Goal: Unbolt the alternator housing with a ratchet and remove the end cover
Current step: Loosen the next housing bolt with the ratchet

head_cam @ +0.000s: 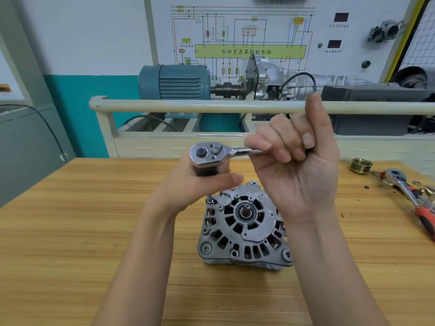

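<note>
A grey alternator (pixel 242 225) lies on the wooden table (pixel 70 231), its slotted end cover and shaft bearing facing up, with bolts around its rim. Above it I hold a chrome ratchet (pixel 211 151) level in the air. My right hand (pixel 296 168) grips the ratchet's handle, fingers curled round it. My left hand (pixel 197 184) holds the dark socket (pixel 204 171) under the ratchet head, thumb across its front. The socket's lower end is hidden by my fingers.
A second ratchet with a red handle (pixel 414 196) and small loose parts lie at the table's right edge, beside a brass grooved pulley (pixel 361 164). Behind the table a cream rail (pixel 211 105) fronts a training rig with a blue motor (pixel 174 82).
</note>
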Demonstrator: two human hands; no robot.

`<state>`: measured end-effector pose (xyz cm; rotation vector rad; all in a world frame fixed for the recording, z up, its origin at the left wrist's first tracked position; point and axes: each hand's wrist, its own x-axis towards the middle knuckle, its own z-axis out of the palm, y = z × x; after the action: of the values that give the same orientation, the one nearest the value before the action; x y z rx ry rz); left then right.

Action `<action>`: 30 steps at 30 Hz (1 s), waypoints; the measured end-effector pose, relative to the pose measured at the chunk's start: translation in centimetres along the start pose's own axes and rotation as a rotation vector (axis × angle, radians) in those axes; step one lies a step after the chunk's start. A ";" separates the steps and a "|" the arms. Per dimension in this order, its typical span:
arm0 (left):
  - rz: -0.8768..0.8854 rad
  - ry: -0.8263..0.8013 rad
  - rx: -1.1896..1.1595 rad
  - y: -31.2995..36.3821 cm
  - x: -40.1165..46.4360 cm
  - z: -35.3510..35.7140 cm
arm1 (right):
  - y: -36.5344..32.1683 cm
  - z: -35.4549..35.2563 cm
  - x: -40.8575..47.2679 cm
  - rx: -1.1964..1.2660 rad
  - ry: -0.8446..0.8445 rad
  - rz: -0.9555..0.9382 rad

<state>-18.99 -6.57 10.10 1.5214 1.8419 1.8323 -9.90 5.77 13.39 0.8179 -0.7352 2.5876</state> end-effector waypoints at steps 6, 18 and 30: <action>-0.017 0.586 -0.010 0.2 1.5 3.0 | 1.4 0.7 -1.4 -0.100 0.114 -0.246; -0.014 0.070 0.047 0.3 0.0 0.9 | -0.5 -0.4 0.1 0.070 0.014 0.009; 0.010 0.145 0.099 0.4 0.3 1.0 | 0.0 -0.3 -0.6 -0.010 0.009 -0.088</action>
<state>-18.25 -5.78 10.29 1.4661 2.0212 1.9304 -9.63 5.86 12.81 0.8161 -0.6926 2.5059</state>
